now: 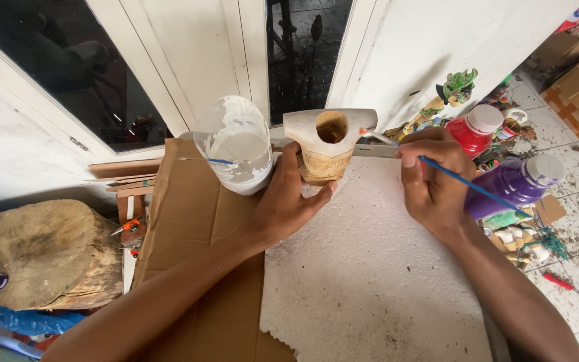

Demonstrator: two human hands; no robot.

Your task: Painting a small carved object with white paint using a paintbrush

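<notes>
1. We see the left hand [289, 201] clamped around a carved wooden piece [328, 144] — pale, partly coated white, with a round hollow on top — held upright above the white foam sheet [370, 268].
2. The right hand [430, 174] is pinched shut on a thin blue-handled brush [477, 189]; the brush tip touches the upper right edge of the carved wooden piece.
3. Just left of the wooden piece stands a cut clear plastic bottle [236, 144] holding white paint, a second brush [202, 160] resting across it.
4. Brown cardboard [189, 221] lies under the bottle and beside the foam sheet.
5. To the right we note a red paint bottle [474, 131] and a purple paint bottle [514, 184], both white-capped, lying tilted near the right hand — a small painted green figure [454, 90] behind them.
6. A wood stump [48, 255] sits far left, well apart from both hands.
</notes>
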